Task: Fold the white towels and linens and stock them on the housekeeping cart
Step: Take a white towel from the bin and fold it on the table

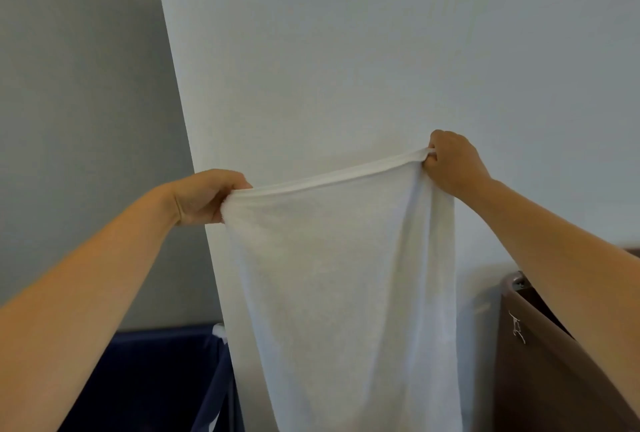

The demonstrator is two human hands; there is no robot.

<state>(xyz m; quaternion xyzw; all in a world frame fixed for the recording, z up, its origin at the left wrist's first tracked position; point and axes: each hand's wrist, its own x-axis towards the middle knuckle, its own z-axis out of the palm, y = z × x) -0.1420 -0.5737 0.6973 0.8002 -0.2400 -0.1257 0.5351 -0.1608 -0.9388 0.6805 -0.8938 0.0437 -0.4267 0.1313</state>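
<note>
A white towel (339,293) hangs in front of me, stretched by its top edge and falling out of the bottom of the frame. My left hand (204,197) grips its upper left corner with curled fingers. My right hand (453,163) pinches the upper right corner, held a little higher than the left. The towel's lower end is out of view.
A pale wall corner (311,68) stands close behind the towel. A dark blue fabric bin (156,372) sits low on the left. A brown fabric bag (554,369) on a metal frame sits low on the right.
</note>
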